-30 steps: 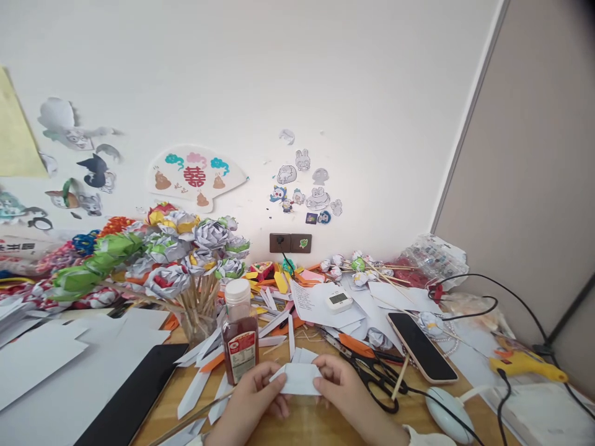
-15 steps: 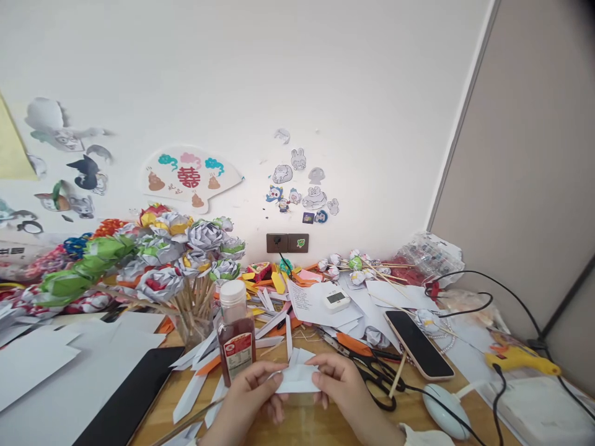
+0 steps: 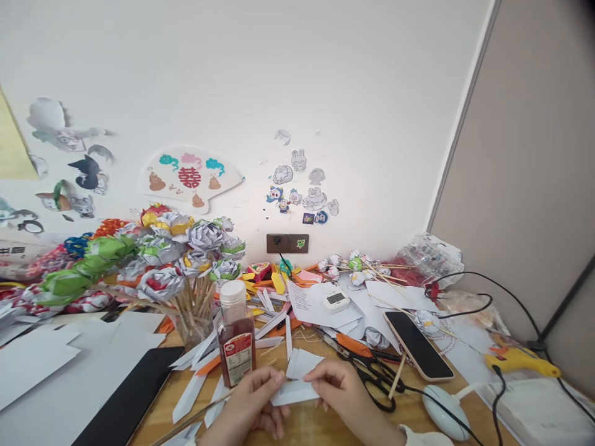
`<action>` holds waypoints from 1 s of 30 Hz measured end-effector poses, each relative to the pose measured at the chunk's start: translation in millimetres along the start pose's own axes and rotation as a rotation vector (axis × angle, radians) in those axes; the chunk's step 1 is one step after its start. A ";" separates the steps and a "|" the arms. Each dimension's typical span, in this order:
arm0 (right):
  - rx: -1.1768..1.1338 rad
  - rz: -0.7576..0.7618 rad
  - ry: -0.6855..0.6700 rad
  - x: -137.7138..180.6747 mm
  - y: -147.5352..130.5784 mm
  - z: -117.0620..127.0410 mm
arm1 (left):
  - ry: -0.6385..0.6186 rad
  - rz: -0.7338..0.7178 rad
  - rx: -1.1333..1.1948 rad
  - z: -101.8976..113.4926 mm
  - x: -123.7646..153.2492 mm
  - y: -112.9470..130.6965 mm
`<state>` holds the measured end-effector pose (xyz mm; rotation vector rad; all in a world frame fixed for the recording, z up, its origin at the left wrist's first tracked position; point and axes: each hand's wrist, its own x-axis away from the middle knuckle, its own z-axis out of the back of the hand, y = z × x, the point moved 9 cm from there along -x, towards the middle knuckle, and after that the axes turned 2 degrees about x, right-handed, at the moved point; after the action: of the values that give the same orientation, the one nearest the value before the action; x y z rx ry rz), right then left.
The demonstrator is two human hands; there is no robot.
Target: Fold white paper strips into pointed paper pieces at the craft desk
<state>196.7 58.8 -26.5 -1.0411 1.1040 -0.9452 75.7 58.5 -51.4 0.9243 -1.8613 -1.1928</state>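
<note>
A folded strip of white paper [image 3: 294, 393] is stretched between my two hands, low over the wooden table. My left hand [image 3: 258, 399] pinches its left end between thumb and fingers. The right end is gripped by my right hand [image 3: 337, 393], thumb in front and index finger bent above. Just behind the strip lies another white paper piece [image 3: 304, 363] on the table. A bottle of dark red liquid [image 3: 236, 337] with a white cap stands beyond my left hand. Black-handled scissors [image 3: 379, 381] lie to the right of my right hand.
Paper flowers on sticks [image 3: 186, 266] stand in a glass at left, near a black tablet-like slab [image 3: 134, 396]. Toward the right are a phone [image 3: 418, 344], a yellow glue gun [image 3: 523, 359], a white timer [image 3: 335, 298] and a cable. Paper strips and sheets cover the back.
The strip has tilted, its left end lower than its right, and has moved slightly nearer to me. More of the paper piece behind it shows. Both hands keep their hold.
</note>
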 end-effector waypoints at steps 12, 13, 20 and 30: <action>0.198 0.065 -0.121 3.6 -10.3 -6.0 | 0.036 -0.046 -0.159 8.7 -10.3 -2.6; 0.197 0.051 -0.124 3.4 -8.8 -7.1 | 0.043 -0.053 -0.173 8.9 -10.0 -2.1; 0.055 -0.047 -0.169 -0.6 10.1 -11.2 | 0.068 -0.056 -0.222 7.7 -7.0 0.7; 0.078 -0.092 -0.227 3.8 13.2 -21.9 | -0.002 -0.083 -0.322 -3.5 0.2 4.1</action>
<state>177.1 54.7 -42.8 -1.1133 0.8317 -0.9109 77.9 58.1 -46.5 0.8251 -1.5824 -1.4908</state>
